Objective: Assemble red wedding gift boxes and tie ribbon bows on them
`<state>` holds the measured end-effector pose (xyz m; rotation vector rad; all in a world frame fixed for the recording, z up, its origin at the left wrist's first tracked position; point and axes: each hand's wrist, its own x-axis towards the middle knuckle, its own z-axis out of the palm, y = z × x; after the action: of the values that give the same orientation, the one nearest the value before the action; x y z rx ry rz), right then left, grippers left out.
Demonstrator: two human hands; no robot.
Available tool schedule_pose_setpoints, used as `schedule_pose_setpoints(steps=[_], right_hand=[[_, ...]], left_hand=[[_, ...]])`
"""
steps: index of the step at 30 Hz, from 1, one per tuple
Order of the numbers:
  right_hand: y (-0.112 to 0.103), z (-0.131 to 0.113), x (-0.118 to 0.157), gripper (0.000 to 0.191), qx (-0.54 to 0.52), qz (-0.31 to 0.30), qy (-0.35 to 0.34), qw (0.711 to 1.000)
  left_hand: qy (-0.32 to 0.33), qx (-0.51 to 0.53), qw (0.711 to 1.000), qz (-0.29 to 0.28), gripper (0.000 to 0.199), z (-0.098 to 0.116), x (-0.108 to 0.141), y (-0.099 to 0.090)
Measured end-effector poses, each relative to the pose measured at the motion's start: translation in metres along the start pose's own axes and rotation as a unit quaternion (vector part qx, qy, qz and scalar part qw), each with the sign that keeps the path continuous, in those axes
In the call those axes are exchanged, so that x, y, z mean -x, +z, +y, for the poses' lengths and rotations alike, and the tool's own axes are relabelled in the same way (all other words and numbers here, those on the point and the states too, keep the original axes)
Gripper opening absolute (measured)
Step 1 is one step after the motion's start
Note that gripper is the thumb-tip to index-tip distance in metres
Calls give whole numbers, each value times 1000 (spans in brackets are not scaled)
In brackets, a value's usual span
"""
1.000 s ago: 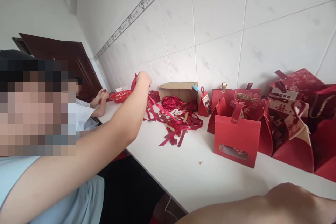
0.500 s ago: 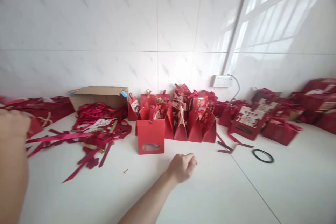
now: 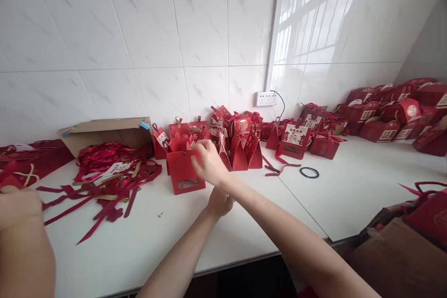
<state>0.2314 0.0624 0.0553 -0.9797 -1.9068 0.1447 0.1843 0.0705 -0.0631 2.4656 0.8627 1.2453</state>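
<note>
My left hand (image 3: 220, 202) is closed like a fist above the white table, just right of and below a red window box (image 3: 186, 185). Its fingers are partly hidden and what they hold cannot be made out. Past it reaches my right hand (image 3: 210, 163), at the upper right edge of that box, thumb and fingers apart with red card showing between them. The box stands upright, its top flaps raised. Behind it are several folded red boxes (image 3: 239, 156). A small brass fastener (image 3: 160, 215) lies on the table in front.
Another person's hand (image 3: 19, 207) is at the far left, near red ribbons (image 3: 104, 193) and a cardboard box (image 3: 104, 126). A black ring (image 3: 309, 172), a power socket (image 3: 266, 98) and finished red boxes (image 3: 379, 129) are to the right. The table's front edge (image 3: 240, 262) shows below.
The view has turned right and shows more of the table. My right hand has come into view at the red window box. My left hand stays closed, now partly behind my right wrist.
</note>
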Motion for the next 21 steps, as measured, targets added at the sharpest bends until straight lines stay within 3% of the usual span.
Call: schedule_pose_setpoints(steps=[1, 4, 7, 9, 12, 14, 16, 19, 21], right_hand=[[13, 8, -18, 32, 32, 16, 35, 999], [35, 26, -41, 29, 50, -48, 73, 995], [24, 39, -30, 24, 38, -71, 62, 995], [3, 48, -13, 24, 31, -13, 34, 999], [-25, 65, 19, 24, 14, 132, -50, 990], [-35, 77, 38, 22, 20, 174, -85, 981], [-36, 87, 52, 19, 29, 177, -86, 980], [-33, 91, 61, 16, 25, 184, -88, 979], [-32, 86, 64, 12, 14, 191, -109, 976]], left_hand=[[21, 2, 1000, 7, 41, -2, 0, -4], [76, -1, 996, 38, 49, -1, 0, -17], [127, -4, 988, 84, 43, 12, -3, -28], [170, 8, 975, 140, 35, 22, -4, -34], [216, 49, 952, 211, 26, 30, -7, -41], [222, 67, 946, 225, 23, 28, -9, -45], [210, 34, 943, 255, 17, 23, -13, -48], [129, -82, 936, 316, 12, 21, -21, -51], [87, -116, 940, 308, 19, 24, -25, -50]])
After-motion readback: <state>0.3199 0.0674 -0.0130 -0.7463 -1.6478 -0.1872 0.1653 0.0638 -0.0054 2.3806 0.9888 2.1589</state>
